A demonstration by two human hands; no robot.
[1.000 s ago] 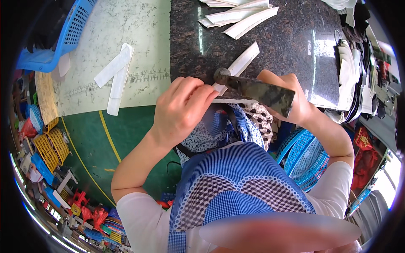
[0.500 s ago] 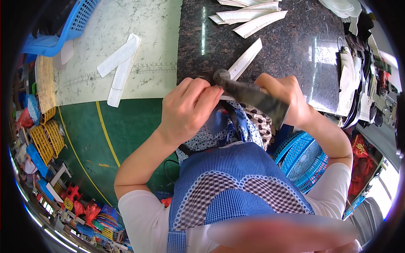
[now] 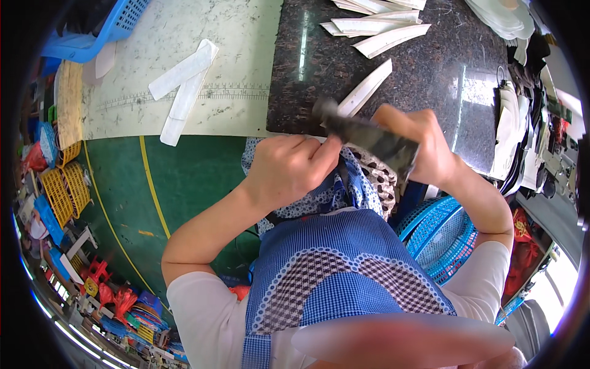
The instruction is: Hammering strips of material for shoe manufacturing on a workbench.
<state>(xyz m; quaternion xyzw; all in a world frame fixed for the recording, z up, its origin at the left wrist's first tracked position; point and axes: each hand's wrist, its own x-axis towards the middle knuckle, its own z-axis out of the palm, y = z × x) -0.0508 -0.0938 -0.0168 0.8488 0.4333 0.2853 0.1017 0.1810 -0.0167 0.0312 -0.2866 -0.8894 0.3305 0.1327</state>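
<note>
Dark polished stone slab (image 3: 393, 92) on the bench carries pale curved strips (image 3: 393, 38). Just off its near edge, right hand (image 3: 424, 147) and left hand (image 3: 295, 169) both clamp a dark mottled flat strip (image 3: 369, 138), tilted.

A dark polished stone slab (image 3: 430, 80) carries white strips (image 3: 369, 89); the pale ruled board (image 3: 246, 37) carries two more.

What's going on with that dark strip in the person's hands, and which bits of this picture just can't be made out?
Head view only:
- dark strip: smeared by motion blur, so its material and surface are unclear.
- left hand: its fingers curl over the strip's near end, hiding what they pinch.
- right hand: its palm side faces away.
- blue basket: mostly hidden under the right forearm.
- stacked goods at the right rim: too bent and small.
</note>
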